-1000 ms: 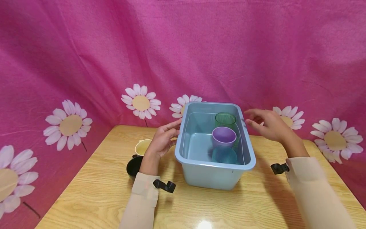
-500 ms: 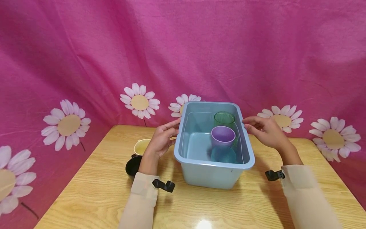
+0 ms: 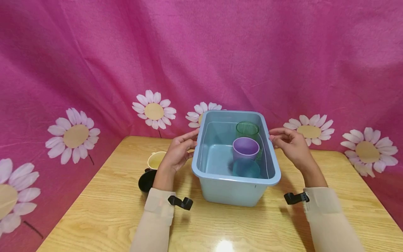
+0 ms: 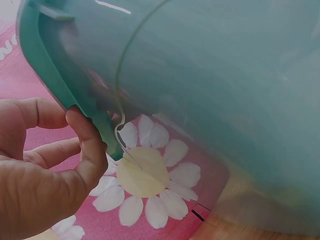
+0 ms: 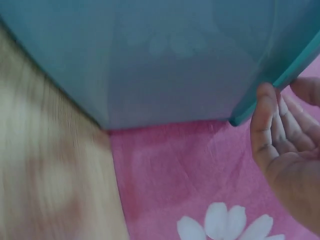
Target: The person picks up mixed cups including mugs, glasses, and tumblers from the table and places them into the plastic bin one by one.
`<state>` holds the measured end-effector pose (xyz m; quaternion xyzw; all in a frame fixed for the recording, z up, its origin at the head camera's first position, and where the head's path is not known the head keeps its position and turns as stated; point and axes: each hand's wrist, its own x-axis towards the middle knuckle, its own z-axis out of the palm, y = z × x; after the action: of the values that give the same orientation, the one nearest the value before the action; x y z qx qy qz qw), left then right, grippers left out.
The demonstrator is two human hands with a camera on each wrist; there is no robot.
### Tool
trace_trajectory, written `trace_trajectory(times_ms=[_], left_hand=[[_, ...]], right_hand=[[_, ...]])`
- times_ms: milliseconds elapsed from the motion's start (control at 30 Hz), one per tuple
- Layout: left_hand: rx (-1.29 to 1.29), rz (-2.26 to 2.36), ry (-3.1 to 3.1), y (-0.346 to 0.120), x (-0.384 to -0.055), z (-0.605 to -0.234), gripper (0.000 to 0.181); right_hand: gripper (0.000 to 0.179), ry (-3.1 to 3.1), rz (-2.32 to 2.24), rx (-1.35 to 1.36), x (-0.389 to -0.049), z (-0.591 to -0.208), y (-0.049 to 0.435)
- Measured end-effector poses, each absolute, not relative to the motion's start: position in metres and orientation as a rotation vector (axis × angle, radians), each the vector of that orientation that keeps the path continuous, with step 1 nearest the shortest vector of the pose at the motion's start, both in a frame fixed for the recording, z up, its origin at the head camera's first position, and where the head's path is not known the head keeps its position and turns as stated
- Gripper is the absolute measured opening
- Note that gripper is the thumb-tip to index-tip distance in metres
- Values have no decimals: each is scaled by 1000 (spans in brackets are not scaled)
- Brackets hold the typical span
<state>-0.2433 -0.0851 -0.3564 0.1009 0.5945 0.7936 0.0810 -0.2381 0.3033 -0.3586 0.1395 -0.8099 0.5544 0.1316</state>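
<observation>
A light blue plastic tub (image 3: 231, 192) stands on the table, tall-sided and rectangular with a rolled rim. Inside, along its right side, are a green clear cup (image 3: 247, 128), a purple cup (image 3: 246, 147) and a teal see-through cup (image 3: 246, 169). My left hand (image 3: 177, 154) holds the tub's left rim; the left wrist view has its thumb and forefinger (image 4: 85, 135) at the rim's edge. Opposite it, my right hand (image 3: 292, 148) pinches the right rim, with fingers (image 5: 265, 120) along its underside in the right wrist view.
Left of the tub, a yellow cup (image 3: 155, 161) and a black cup (image 3: 146, 182) stand partly behind the left wrist. A pink cloth (image 3: 239, 63) with daisies hangs behind the wooden table (image 3: 204, 227). Black mounts (image 3: 181, 202) sit on both sleeves.
My right hand has moved left to the tub's right rim and taken hold of it. The left hand stays at the left rim, and the cups have not moved inside the tub.
</observation>
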Motion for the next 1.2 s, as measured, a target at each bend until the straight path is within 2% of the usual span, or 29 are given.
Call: trace_trajectory(times_ms=[200,333,633,1200], left_hand=[[301,2374,1780,-85,-244,-356,49],[303,2380,1781,-85,-245,-355,50],[309,2353,1803,-84,-245,-352,49],[185,2222,2125,-82,-235,-346,48]], right_hand=[[34,-2143,2124,304,-235,-356,298],[34,-2091,2290,237,-234,-351,295],[16,-2041,2469,149,-227,-344,295],[18,-2013,2516,138,-225,-349,295]])
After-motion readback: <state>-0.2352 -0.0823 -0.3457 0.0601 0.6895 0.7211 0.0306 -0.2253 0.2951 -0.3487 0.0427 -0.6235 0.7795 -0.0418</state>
